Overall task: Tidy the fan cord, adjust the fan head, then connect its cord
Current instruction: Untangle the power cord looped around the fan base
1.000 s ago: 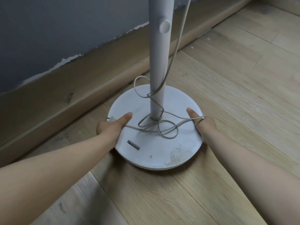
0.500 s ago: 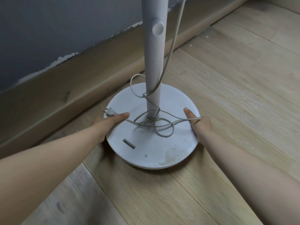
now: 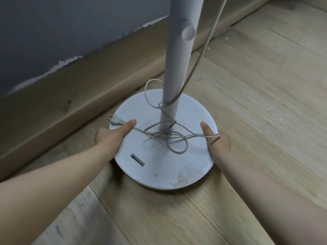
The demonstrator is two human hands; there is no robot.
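The left hand (image 3: 113, 137) and right hand (image 3: 216, 140) clasp opposite edges of the round white fan base (image 3: 159, 165) on the wooden floor (image 3: 256, 103), thumbs on top. Between them, the tangled grey cord (image 3: 169, 137) loops around the white pole (image 3: 175, 68); its plug (image 3: 115, 120) lies just beyond the left thumb.

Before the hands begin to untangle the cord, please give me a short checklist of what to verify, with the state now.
1. Round white fan base flat on the wooden floor: ok.
2. Left hand and right hand grip the base edges: ok.
3. Grey power cord free of loops: not ok, tangled around the white pole.
4. Two-pin grey plug reachable: ok, beside the left thumb.
5. Cord clear of the right thumb: not ok, crosses over it.
6. Wall outlet nearby: cannot tell.
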